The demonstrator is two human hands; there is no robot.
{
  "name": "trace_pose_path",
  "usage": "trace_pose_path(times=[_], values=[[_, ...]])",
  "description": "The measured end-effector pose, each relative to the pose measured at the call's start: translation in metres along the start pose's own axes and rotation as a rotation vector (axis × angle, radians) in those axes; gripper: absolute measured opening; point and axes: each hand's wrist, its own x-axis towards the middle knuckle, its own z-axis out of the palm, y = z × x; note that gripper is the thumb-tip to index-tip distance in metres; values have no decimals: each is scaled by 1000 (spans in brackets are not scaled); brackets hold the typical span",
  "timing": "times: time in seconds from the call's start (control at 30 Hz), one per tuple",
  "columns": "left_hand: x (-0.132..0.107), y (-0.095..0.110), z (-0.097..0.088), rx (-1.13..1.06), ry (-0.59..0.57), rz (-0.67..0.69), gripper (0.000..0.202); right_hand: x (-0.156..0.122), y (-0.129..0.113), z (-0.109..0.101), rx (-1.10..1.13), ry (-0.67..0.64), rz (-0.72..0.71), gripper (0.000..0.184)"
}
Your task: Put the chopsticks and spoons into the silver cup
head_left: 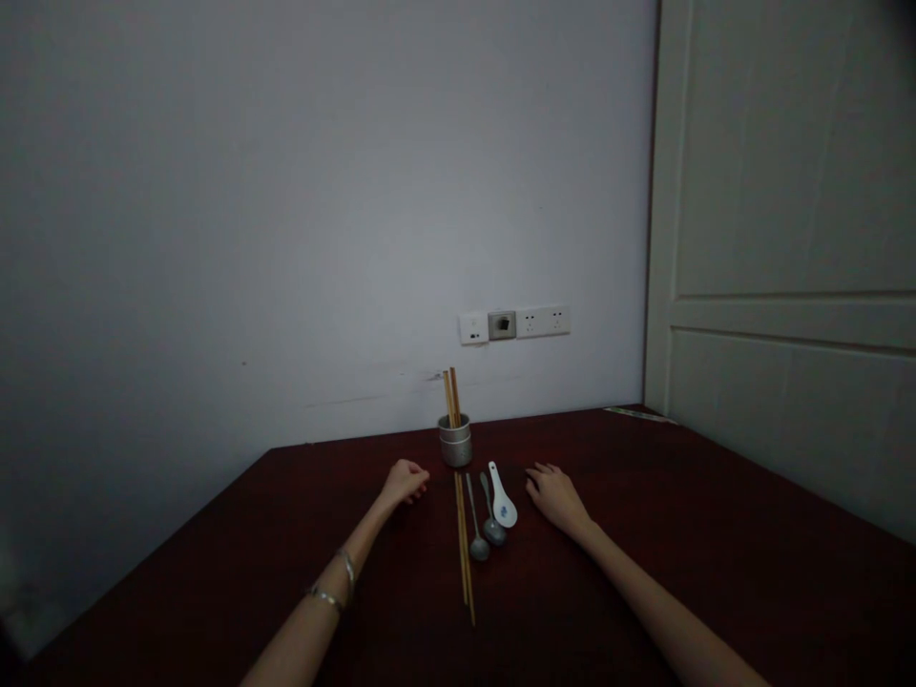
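Note:
My left hand (406, 481), a bracelet on its wrist, rests on the table left of the utensils, with its fingers curled in and no object showing in them. To the right, my right hand (556, 494) lies palm down with its fingers stretched out, nearest the white soup spoon (503, 506). Between the hands lie a pair of wooden chopsticks (463, 544), a thin long-handled metal spoon (479, 548) and a wider metal spoon (493, 531), partly beside the white one. Behind them stands a metal cup (456, 447) holding upright wooden chopsticks (451, 396).
The dark red table (343, 468) meets a pale wall (343, 229) at the back. Sockets and a switch (530, 322) sit low on that wall. A white panelled door (794, 239) stands along the right side. A thin strip (639, 415) lies at the back right edge.

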Motion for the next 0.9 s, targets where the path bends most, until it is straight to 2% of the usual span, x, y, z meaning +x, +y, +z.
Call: trace_pose_path(times=[0.13, 0.33, 0.43, 0.6, 0.73, 0.9], values=[[-18, 16, 23, 287, -79, 75, 23, 1, 1, 1, 4, -16, -7, 39], [-36, 35, 46, 496, 115, 163, 31, 0, 0, -2, -15, -9, -13, 39], [-43, 43, 50, 636, 107, 154, 38, -1, -2, -4, -11, -11, -3, 39], [-51, 56, 52, 796, 39, 107, 38, -2, -4, -5, -32, -6, -3, 39], [-51, 60, 52, 811, -14, 115, 38, -2, -4, -5, -30, -11, -8, 40], [-43, 51, 54, 774, -25, 158, 33, -2, -3, -4, -7, -5, -4, 39]])
